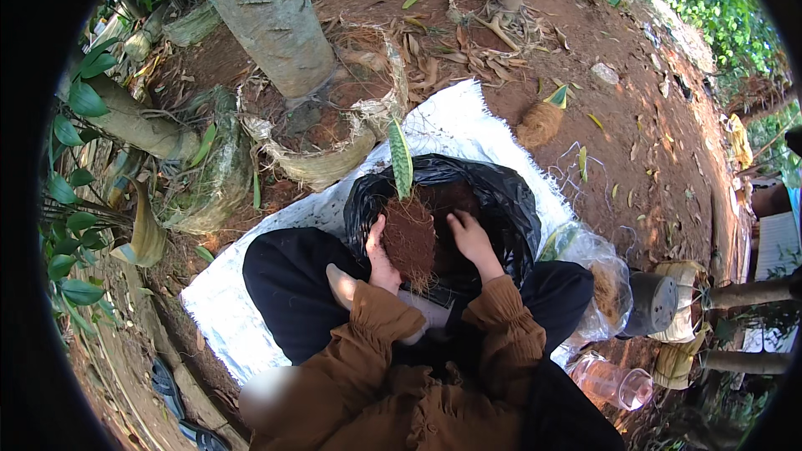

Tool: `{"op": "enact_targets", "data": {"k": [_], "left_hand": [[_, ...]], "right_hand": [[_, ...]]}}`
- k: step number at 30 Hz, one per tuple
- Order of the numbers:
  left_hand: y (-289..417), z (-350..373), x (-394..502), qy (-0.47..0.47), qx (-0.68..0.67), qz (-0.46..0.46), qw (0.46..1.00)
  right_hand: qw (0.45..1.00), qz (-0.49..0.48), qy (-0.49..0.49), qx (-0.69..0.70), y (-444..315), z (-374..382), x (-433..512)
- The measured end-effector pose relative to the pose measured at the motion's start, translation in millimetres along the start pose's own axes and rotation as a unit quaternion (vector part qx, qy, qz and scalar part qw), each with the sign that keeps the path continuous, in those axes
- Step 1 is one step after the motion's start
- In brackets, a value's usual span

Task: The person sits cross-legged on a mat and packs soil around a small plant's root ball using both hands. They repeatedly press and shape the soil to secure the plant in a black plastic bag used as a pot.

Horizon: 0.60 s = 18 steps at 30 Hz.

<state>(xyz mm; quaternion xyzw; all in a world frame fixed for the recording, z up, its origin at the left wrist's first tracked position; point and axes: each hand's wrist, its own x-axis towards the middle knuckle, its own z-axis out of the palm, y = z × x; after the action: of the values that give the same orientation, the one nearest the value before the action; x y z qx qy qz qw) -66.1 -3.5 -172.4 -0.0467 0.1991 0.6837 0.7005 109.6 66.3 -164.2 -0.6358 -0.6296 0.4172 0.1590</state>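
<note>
My left hand [381, 263] holds a clump of coconut fibre packed with brown soil [409, 241] from its left side. A snake plant leaf [400, 160] with mottled green bands sticks up from the clump's far end. Loose fibres hang from the near end. Beneath and around it lies an open black plastic bag [510, 200] with dark soil [454, 197] inside. Inside the bag's mouth, my right hand [473, 239] reaches to the soil with bent fingers. Its fingertips are partly hidden, so whether they grasp any soil is unclear.
A white woven sheet [276, 326] lies under my legs. A fibre-wrapped snake plant cutting [542, 120] rests on the ground at far right. To my right are a clear bag of fibre [604, 288], a black pot [651, 302] and a pink plastic bottle [611, 381]. A tree trunk [269, 19] stands ahead.
</note>
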Motion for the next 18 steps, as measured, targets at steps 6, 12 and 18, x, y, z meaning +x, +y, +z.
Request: {"op": "enact_targets", "data": {"k": [6, 12, 18], "left_hand": [[1, 4, -1, 0.099, 0.052, 0.045, 0.993], [-3, 21, -9, 0.138, 0.085, 0.047, 0.986], [-7, 16, -10, 0.087, 0.089, -0.027, 0.992]], "right_hand": [[0.974, -0.072, 0.007, -0.214, 11, 44, -34], [0.968, -0.068, 0.013, -0.242, 1, 44, -48], [0.991, -0.105, 0.012, -0.081, -1, 4, -50]]}}
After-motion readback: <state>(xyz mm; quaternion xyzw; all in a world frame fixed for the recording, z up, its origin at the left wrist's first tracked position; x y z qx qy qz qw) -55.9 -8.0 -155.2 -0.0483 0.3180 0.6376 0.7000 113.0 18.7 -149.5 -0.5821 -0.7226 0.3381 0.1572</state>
